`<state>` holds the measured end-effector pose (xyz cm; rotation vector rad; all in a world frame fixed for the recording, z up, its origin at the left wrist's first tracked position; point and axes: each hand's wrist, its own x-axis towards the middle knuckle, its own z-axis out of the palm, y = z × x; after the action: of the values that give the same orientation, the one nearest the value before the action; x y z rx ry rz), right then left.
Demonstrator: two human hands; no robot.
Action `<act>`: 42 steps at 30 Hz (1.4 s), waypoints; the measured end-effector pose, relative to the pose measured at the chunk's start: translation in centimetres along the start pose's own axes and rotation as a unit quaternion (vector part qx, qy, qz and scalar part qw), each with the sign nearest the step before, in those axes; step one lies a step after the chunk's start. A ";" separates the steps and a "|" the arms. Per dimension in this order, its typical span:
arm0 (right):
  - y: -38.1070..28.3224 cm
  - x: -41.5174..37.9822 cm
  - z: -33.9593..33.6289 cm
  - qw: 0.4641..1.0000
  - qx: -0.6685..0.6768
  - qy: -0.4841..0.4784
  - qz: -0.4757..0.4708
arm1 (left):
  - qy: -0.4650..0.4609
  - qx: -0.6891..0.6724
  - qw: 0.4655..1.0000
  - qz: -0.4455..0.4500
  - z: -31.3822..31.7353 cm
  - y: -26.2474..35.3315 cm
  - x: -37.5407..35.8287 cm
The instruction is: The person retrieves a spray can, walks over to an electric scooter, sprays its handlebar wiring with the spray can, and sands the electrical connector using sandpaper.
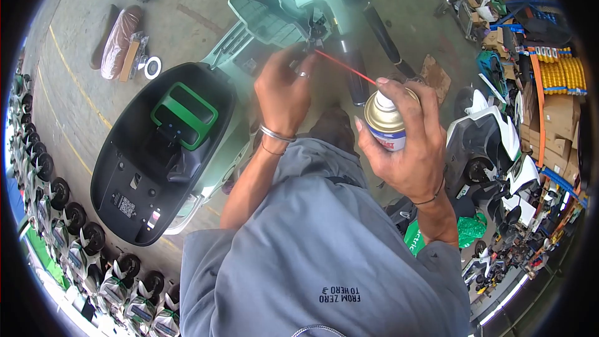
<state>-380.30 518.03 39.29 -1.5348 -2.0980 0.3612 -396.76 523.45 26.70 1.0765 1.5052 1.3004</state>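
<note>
- Two hands up over a pale green scooter point(274, 19) that's parked on the concrete floor point(81, 87), seat flipped open so you can see the black underside point(150, 168).
- Right hand point(415, 150) is wrapped round a spray can point(385, 123), fingers curled tight on the body, index finger sitting on top of the nozzle.
- Thin red straw point(346, 67) runs from the nozzle up and left, tip right at the scooter's steering-column area.
- Left hand point(284, 90) is at that same spot, fingers bunched together near the straw tip. Can't really tell whether it's pinching the straw or a scooter part. Ring and bracelet on that one.
- Green battery-looking box point(184, 114) sits in the under-seat bay.
- Row of parked scooters point(75, 224) along the left edge, stacked cardboard boxes point(555, 125) off to the right.
</note>
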 end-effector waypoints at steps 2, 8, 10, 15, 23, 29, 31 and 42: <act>0.0 0.0 0.1 1.000 -0.021 0.012 0.002 | -0.004 0.015 1.000 -0.005 0.0 0.1 -0.1; 0.3 -0.3 0.1 0.999 -0.043 0.015 -0.009 | 0.003 0.022 1.000 -0.009 0.2 0.3 -0.1; 0.1 -0.5 -0.1 0.999 -0.044 0.018 0.003 | 0.006 0.017 1.000 -0.005 0.3 0.3 -0.2; 0.2 -0.8 0.1 0.998 -0.057 0.025 -0.023 | 0.013 0.016 1.000 0.014 0.7 -0.4 -0.3; 0.7 -0.9 0.0 0.996 -0.007 0.088 -0.010 | -0.045 -0.052 0.997 -0.031 0.6 -0.7 0.0; 2.0 -2.0 0.7 0.987 0.095 0.133 0.000 | -0.020 0.017 0.999 -0.038 -2.2 -4.3 2.7; 2.1 -2.2 1.0 0.985 0.107 0.134 0.006 | -0.074 0.042 0.996 -0.014 -2.9 -3.5 3.4; 3.0 -3.3 1.7 0.977 0.146 0.151 0.037 | -0.267 0.392 0.830 0.294 -2.4 -0.9 7.2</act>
<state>-378.04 516.03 35.53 -1.3963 -1.6762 0.4144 -401.04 529.67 25.56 2.3586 1.3007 0.5766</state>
